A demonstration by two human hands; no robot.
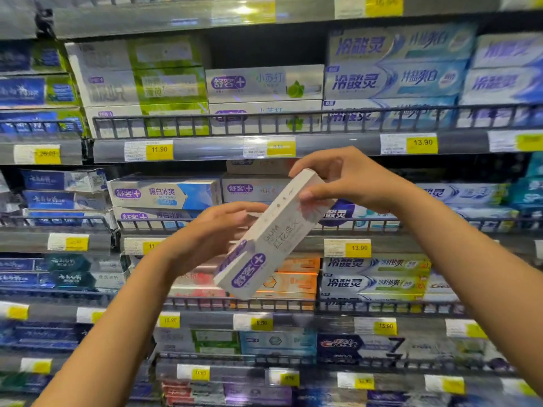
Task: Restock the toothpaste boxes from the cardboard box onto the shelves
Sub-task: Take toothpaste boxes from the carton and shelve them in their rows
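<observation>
Both my hands hold one white toothpaste box [269, 242] with a purple logo, tilted from lower left to upper right in front of the shelves. My left hand [211, 233] grips its lower left side. My right hand [338, 177] pinches its upper end between thumb and fingers. Behind the box, on the second shelf, stand matching white boxes [252, 188] with the same purple logo, with a lower stack and dark room above them. The cardboard box is out of view.
Several shelves [205, 149] carry stacked toothpaste boxes behind low wire rails [264, 114], with yellow price tags [158, 149] on the shelf edges. A dark gap [264, 51] opens above the middle stack on the upper shelf.
</observation>
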